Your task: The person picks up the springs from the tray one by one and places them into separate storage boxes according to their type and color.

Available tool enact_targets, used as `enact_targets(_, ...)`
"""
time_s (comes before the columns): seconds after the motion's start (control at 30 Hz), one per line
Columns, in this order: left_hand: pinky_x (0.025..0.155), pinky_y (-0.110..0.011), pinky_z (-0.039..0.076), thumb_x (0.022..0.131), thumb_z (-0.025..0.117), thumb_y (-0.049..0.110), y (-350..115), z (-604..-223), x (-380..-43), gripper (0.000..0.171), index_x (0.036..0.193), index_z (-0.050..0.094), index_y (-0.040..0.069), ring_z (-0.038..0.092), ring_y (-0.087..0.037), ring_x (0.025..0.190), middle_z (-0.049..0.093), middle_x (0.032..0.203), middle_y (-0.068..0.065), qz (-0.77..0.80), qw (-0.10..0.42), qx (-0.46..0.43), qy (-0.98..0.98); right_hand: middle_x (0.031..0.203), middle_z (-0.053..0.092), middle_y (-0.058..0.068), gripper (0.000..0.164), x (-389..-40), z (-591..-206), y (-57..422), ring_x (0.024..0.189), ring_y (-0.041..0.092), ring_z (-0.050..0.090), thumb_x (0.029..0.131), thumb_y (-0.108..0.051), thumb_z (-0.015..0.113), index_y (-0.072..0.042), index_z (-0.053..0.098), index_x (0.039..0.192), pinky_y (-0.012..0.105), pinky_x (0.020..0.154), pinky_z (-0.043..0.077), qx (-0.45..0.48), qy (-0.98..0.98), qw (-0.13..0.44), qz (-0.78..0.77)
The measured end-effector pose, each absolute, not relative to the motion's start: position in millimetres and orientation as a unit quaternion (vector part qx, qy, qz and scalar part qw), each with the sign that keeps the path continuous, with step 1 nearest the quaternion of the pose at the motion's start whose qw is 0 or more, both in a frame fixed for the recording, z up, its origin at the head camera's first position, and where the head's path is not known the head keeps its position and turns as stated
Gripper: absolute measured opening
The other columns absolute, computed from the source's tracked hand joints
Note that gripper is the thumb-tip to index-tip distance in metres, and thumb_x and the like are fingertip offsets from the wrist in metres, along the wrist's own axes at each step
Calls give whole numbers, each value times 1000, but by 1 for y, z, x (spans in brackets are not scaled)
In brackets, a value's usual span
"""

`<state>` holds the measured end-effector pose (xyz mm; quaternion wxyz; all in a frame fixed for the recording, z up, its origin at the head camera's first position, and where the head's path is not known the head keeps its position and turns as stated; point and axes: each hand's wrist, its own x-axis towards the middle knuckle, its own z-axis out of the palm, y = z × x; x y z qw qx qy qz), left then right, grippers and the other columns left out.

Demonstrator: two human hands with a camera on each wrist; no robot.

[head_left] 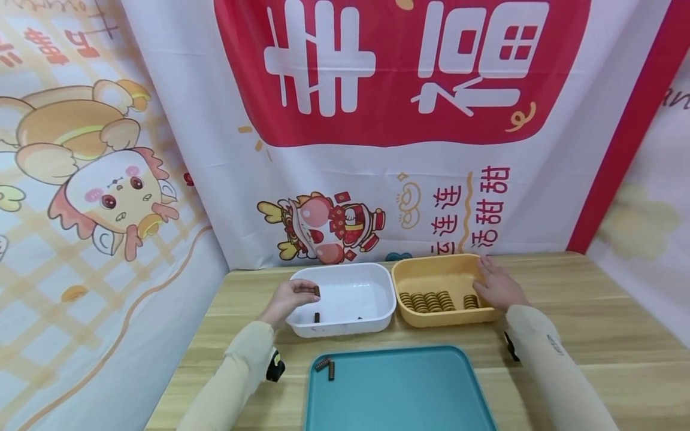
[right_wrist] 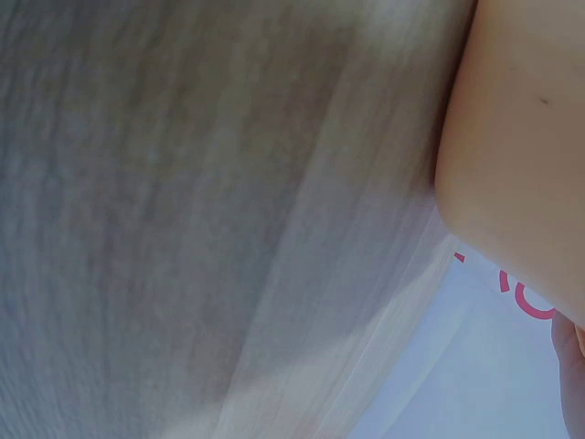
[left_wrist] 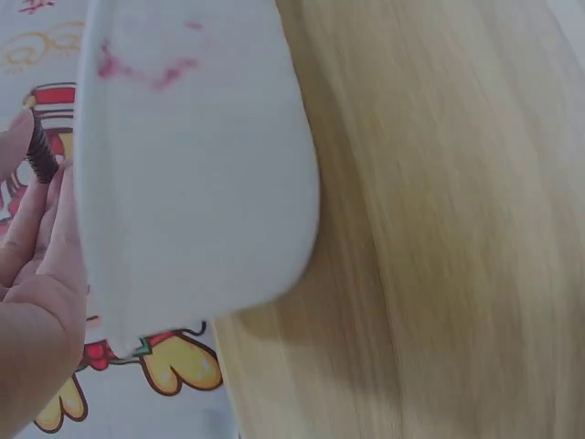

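My left hand (head_left: 288,301) is over the left side of a white plastic bin (head_left: 353,328), pinching a short dark brown ridged stick (left_wrist: 40,151) between thumb and fingertips. Inside that bin lies another dark brown stick (head_left: 317,317), along with a tiny dark bit (head_left: 360,318). At the right end of a yellow bin (head_left: 442,263), my right hand (head_left: 500,286) rests with its fingers extended at the far corner and the thumb inside the wall. Golden-brown ridged pieces (head_left: 433,301) stand in rows in the yellow bin, and a separate short row (head_left: 471,301) sits nearest that thumb.
A teal tray (head_left: 399,389) lies in front of the bins on the wooden table (head_left: 604,335). Two dark brown ridged sticks (head_left: 326,366) are in its far left corner. Behind the bins hangs a printed cloth (head_left: 345,173), with further cloth at both sides.
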<state>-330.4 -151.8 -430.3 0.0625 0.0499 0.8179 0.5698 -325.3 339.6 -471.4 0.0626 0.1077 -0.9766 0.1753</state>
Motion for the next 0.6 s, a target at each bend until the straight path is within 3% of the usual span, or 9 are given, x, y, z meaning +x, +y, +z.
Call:
enact_targets(0.17,78,-32,54,74,74,-6,-153,-438,-337,24,97,66,-5,64,-20,83,68,88,-11,498,50,67,863,149,15,31,65,-323,-468,337,139,44,11,95,-23,46,16,21,141,56,110,11,106,-977,60,175)
enact_targets(0.37,66,-29,50,67,77,-7,-146,-439,-339,20,83,68,0,57,-15,70,62,74,-2,289,32,161,943,150,14,31,65,-321,-464,336,139,44,10,96,-23,47,16,21,141,55,111,11,104,-978,53,173)
enact_targets(0.6,54,-29,46,74,62,-12,-138,-437,-336,19,66,61,5,50,-15,57,54,60,0,100,57,202,973,150,14,30,66,-321,-464,336,139,43,10,96,-23,47,15,20,142,55,111,11,103,-978,54,172)
